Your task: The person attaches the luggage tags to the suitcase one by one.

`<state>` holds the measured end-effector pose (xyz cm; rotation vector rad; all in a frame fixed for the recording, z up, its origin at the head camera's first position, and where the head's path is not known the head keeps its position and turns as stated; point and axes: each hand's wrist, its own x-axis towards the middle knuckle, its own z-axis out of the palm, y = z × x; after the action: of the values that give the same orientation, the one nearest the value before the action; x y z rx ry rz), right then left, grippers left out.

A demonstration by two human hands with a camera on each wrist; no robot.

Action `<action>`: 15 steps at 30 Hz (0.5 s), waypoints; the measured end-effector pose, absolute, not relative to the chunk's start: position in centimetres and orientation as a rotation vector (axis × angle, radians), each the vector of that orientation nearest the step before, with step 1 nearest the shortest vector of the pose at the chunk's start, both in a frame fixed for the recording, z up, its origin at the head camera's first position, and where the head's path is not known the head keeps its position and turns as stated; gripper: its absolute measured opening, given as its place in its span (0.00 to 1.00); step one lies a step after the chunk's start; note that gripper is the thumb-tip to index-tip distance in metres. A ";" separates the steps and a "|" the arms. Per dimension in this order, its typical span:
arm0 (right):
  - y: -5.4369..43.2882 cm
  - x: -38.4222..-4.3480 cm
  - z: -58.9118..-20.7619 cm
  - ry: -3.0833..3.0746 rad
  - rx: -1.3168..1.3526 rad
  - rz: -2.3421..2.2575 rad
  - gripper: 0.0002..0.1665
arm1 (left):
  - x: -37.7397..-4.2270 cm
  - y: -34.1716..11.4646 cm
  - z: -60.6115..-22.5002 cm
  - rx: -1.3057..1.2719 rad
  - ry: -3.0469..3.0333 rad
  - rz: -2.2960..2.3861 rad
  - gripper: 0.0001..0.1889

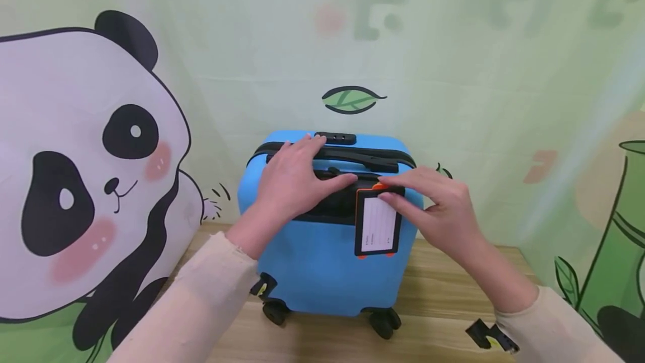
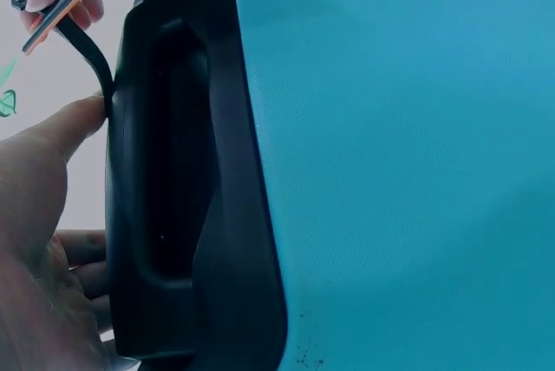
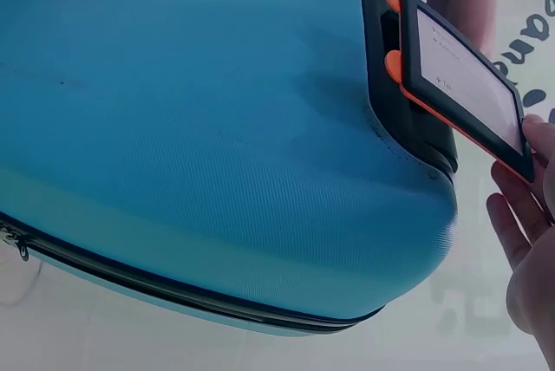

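Note:
A blue hard-shell suitcase (image 1: 327,273) stands upright on wheels. My right hand (image 1: 443,206) pinches the upper end of a black luggage tag (image 1: 380,226) with orange edges and a white card, hanging before the suitcase's upper right front. My left hand (image 1: 297,178) rests across the suitcase top by the black carry handle (image 1: 358,156), fingers extended, thumb reaching toward the tag. In the left wrist view, the thumb touches a thin black strap (image 2: 87,50) beside the black grip recess (image 2: 182,154). The strap's far end is partly hidden behind the tag and right fingers.
The suitcase stands on a wood-grain surface (image 1: 443,290). A black combination lock (image 1: 337,138) sits at its top. Behind hangs a pale green backdrop (image 1: 252,43) with a printed panda (image 1: 65,99) at left and bamboo at right. Black wheels (image 1: 383,322) show below.

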<state>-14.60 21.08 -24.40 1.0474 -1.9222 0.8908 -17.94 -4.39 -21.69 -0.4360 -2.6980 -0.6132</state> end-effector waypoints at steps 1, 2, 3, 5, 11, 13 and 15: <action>21.1 -14.6 -24.4 -1.919 1.045 0.891 0.25 | -18.0 -4.4 -21.7 -0.433 -2.699 -0.613 0.51; 21.1 -14.6 -24.3 -1.917 1.043 0.890 0.21 | -18.1 -4.4 -21.6 -0.431 -2.698 -0.612 0.51; 21.1 -14.7 -24.3 -1.917 1.042 0.889 0.18 | -18.1 -4.3 -21.6 -0.427 -2.699 -0.613 0.51; 21.0 -14.7 -24.2 -1.915 1.046 0.867 0.19 | -18.2 -4.3 -21.5 -0.417 -2.706 -0.617 0.51; 20.7 -15.2 -23.9 -1.934 1.053 0.852 0.27 | -18.4 -4.3 -21.4 -0.380 -2.738 -0.644 0.50; 20.6 -15.3 -23.9 -1.947 1.048 0.859 0.26 | -18.5 -4.3 -21.4 -0.371 -2.735 -0.646 0.48; 20.5 -15.5 -24.0 -1.954 1.045 0.863 0.25 | -18.6 -4.2 -21.4 -0.358 -2.730 -0.642 0.47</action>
<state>-15.48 20.49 -23.98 1.0451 -1.9536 0.8634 -18.59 -4.23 -21.35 -0.3577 -2.7302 -0.6421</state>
